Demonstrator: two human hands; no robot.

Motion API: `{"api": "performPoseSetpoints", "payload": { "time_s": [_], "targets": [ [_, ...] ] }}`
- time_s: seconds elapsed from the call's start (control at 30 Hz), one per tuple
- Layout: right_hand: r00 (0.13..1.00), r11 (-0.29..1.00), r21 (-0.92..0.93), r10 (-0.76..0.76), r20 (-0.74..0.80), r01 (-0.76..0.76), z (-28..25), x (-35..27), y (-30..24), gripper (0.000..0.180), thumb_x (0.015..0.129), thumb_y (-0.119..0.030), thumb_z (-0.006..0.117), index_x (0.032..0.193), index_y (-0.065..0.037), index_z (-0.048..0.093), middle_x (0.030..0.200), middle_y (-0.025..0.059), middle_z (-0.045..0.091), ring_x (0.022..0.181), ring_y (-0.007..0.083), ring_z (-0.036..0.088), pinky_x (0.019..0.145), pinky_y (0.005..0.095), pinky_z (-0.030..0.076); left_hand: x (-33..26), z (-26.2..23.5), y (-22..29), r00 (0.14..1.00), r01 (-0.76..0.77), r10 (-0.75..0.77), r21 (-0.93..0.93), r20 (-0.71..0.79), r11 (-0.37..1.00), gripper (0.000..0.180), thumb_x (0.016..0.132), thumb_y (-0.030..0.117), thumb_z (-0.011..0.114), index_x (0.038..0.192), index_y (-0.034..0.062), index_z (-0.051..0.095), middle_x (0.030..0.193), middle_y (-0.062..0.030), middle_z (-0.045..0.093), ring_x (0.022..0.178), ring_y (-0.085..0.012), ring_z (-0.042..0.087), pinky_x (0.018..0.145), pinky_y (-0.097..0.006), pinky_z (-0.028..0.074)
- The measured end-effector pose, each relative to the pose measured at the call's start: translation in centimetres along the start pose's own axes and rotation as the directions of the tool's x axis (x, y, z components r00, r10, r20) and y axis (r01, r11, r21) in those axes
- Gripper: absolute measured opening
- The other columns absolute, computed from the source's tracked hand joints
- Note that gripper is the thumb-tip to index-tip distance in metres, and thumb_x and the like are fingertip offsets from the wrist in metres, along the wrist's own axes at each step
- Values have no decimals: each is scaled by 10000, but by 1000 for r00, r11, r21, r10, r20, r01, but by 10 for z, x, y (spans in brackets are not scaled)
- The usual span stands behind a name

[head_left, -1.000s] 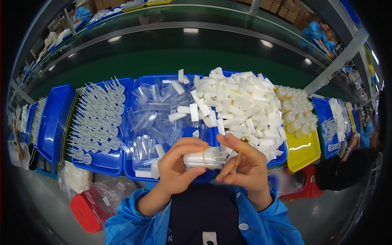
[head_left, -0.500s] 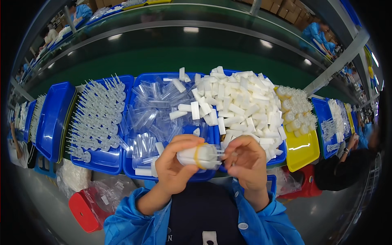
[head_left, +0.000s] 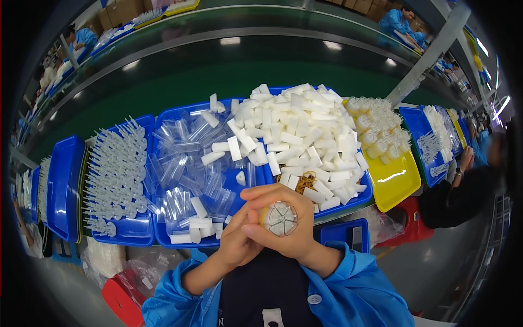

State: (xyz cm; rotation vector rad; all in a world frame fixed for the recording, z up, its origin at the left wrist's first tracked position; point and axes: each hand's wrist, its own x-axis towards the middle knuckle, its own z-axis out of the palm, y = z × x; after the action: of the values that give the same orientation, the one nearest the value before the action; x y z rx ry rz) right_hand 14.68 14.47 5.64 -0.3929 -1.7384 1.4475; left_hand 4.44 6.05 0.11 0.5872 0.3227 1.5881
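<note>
Both hands are closed together around a round bundle (head_left: pixel 279 219) of white wedge-shaped pieces with clear plastic around them. Its end faces up toward me, showing the wedges arranged in a circle. My right hand (head_left: pixel 297 234) wraps the bundle's right side, with the thumb across the near side. Pressed against its left side is my left hand (head_left: pixel 235 240), its fingers partly hidden behind the right hand. A bit of yellow band shows at the bundle's left edge. Just beyond the hands, a blue tray holds heaped white wedge pieces (head_left: pixel 305 125), with brown rubber bands (head_left: pixel 305 181) among them.
Clear plastic sleeves (head_left: pixel 188 144) fill a blue tray left of centre. Farther left, thin-stemmed white parts (head_left: pixel 117 169) cover another blue tray (head_left: pixel 131 231). At right, a yellow tray (head_left: pixel 395 185) carries several finished-looking bundles (head_left: pixel 376 128). A red stool (head_left: pixel 406 226) and a co-worker's arm (head_left: pixel 463 163) are beyond.
The bundle has turned from lying sideways to end-up. My right hand has moved from its stem end to wrap around it. The view has shifted, and the trays appear farther left.
</note>
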Motion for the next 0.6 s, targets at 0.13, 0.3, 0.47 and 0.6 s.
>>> {"api": "performPoseSetpoints", "payload": {
  "time_s": [0.13, 0.3, 0.47, 0.6],
  "targets": [
    [998, 998, -53, -34, -54, 31, -1, -4, 1, 345, 696, -110, 819, 971, 29, 664, 1096, 200, 661, 1030, 259, 653, 892, 355, 503, 2, -2, -1, 997, 60, -51, -162, 59, 985, 460, 1053, 302, 340, 1400, 0, 337, 1336, -152, 484, 1233, -248, 510, 1028, -391, 425],
    [999, 999, -13, -36, -7, 36, -5, 5, -3, 425, 656, -112, 842, 1015, 30, 665, 1094, 192, 670, 1032, 261, 659, 893, 356, 511, 5, 15, 9, 997, 56, -48, 169, -53, 984, 454, 1052, 320, 328, 1375, 3, 370, 1311, -156, 506, 1192, -261, 550, 984, -383, 474],
    [997, 998, -27, -57, 57, 59, -6, 0, -1, 401, 660, -91, 823, 1008, 35, 669, 1064, 185, 686, 997, 253, 676, 882, 350, 522, -2, 0, 0, 987, 141, -157, -351, -18, 926, 433, 1050, 319, 331, 1343, 12, 415, 1285, -152, 533, 1156, -257, 578, 949, -376, 503],
    [996, 994, -69, -78, 38, 81, -6, -5, -2, 373, 669, -88, 813, 991, 38, 671, 1033, 185, 696, 964, 255, 688, 877, 353, 527, -3, 0, 0, 989, 144, -147, -320, 15, 937, 425, 1049, 317, 331, 1334, 16, 426, 1282, -145, 540, 1158, -251, 575, 951, -379, 500]
  ]
}}
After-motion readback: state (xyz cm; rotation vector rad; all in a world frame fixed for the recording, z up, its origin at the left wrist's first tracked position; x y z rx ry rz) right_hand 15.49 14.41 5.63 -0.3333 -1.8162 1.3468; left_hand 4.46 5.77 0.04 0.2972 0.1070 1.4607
